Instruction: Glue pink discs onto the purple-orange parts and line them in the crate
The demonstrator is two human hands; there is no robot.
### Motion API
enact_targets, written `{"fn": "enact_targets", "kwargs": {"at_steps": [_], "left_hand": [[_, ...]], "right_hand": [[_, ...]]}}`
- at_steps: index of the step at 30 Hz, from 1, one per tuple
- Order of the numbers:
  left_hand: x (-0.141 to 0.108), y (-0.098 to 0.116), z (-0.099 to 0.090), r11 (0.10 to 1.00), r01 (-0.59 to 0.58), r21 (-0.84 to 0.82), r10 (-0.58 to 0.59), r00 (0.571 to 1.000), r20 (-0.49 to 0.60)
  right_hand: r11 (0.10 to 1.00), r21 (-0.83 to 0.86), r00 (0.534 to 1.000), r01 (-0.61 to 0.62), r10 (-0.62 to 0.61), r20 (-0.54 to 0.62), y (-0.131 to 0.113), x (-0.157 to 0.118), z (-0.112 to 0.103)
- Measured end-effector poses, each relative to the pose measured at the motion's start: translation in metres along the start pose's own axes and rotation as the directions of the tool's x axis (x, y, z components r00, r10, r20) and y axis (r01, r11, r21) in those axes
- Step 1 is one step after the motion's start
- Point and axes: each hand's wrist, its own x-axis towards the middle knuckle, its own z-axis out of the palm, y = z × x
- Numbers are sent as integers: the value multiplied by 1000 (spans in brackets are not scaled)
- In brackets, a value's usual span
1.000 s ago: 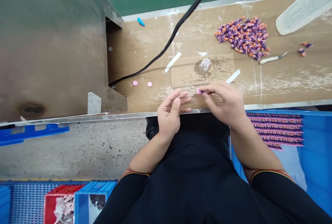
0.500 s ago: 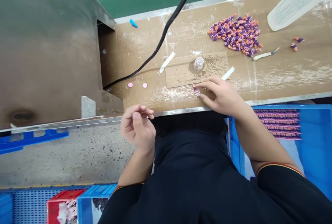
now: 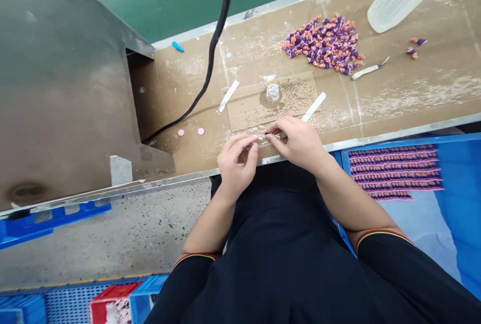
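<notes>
Between the thumb and fingertips of my right hand (image 3: 295, 141) is a small purple-and-orange clay figure (image 3: 266, 132), mostly covered by the fingers. My left hand (image 3: 238, 158) is close beside it on the left, thumb and fingertips drawn together in a pinch; whatever may be between them is too small to make out. Just beyond the hands lies a wet-spotted cardboard piece (image 3: 244, 116) bearing a small clear cup (image 3: 272, 93). Two flat pink discs, a nearer one (image 3: 201, 131) and a farther one (image 3: 181, 132), rest left of my hands.
A heap of similar figures (image 3: 325, 46) lies at the back, beside a white-handled pointed tool (image 3: 365, 72) and a translucent container (image 3: 394, 3). A black cable (image 3: 210, 58) crosses the bench. At right, a blue crate (image 3: 456, 174) holds rows of figures (image 3: 394, 171). A metal box (image 3: 67, 88) stands left.
My left hand has moved right and up over the bench edge to meet the right hand. My right hand has gripped the small figure that was lying at its fingertips. The view has shifted slightly.
</notes>
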Motion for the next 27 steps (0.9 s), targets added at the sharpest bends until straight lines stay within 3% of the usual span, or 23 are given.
{"fn": "enact_targets", "kwargs": {"at_steps": [7,14,17,20,22,24,27], "left_hand": [[2,-4,6,1000,-19,6,18,995,98],[2,-6,4,996,88,-34,-87,995,40],[2,-8,2,988,128,-89,-124,991,41],[4,-8,0,984,129,-122,-127,991,31],[6,-10,-2,981,130,-147,-129,992,13],[11,-14,-1,977,121,-175,-125,992,-17],[18,-17,3,972,112,-207,-126,991,-54]], "right_hand": [[996,87,998,32,-36,46,7,-6,-13],[1000,5,999,12,-12,-38,4,-5,4],[998,-45,998,49,-51,-43,0,-3,-1],[998,-17,990,53,-55,-133,12,-17,-37],[996,-1,963,-86,83,-256,33,-46,-76],[956,8,869,-293,270,-415,62,-92,-121],[820,-46,667,-571,430,-608,106,-177,-181]]}}
